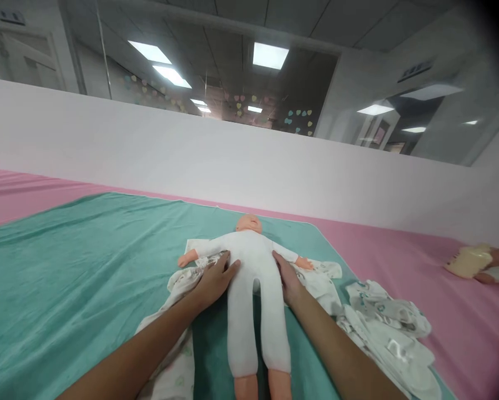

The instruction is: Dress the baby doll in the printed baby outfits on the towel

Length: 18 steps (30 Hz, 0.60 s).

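A baby doll (252,261) with a white cloth body lies on its back, head away from me and legs towards me. My left hand (216,279) holds the doll's side at the waist, its thumb resting on the front of the body. On the opposite side my right hand (289,278) grips the waist, with most of its fingers hidden behind the body. Spread out under the doll is a white printed baby garment (322,289); part of it runs down past my left forearm. The doll's arms stretch out sideways over it.
A green sheet (86,266) covers much of the pink surface (383,255). Folded white baby clothes (393,328) lie at the right. Another doll (483,261) is partly visible at the far right edge. A white wall (191,155) with windows above stands behind.
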### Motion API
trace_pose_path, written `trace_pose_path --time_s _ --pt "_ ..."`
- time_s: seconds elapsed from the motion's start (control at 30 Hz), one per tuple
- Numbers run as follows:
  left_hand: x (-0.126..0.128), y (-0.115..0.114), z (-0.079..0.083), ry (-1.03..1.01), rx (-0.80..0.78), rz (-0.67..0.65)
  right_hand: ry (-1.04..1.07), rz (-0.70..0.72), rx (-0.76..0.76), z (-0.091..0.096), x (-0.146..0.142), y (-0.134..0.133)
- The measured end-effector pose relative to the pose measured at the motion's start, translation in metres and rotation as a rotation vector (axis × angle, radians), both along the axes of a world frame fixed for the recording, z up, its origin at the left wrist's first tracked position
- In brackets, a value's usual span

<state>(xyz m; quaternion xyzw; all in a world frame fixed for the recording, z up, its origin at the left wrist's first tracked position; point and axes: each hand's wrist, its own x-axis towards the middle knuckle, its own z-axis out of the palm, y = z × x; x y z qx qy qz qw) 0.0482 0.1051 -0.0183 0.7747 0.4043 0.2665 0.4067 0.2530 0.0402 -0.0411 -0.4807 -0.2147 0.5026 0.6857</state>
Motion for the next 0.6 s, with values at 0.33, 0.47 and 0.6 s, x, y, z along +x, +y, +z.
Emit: trace_pose_path --time_s 0.33,0.47,0.6 --pt "0.01 -0.023 -0.003 -0.162 -0.151 -0.002 0.083 0.254 0.062 0.008 -0.013 -0.01" --pt "0.005 -0.026 0.003 -0.218 -0.161 -0.005 0.114 0.214 0.066 0.006 -0.014 -0.011" --pt "-0.002 -0.02 0.012 -0.374 -0.147 -0.011 0.13 0.153 0.066 0.015 -0.02 -0.009"
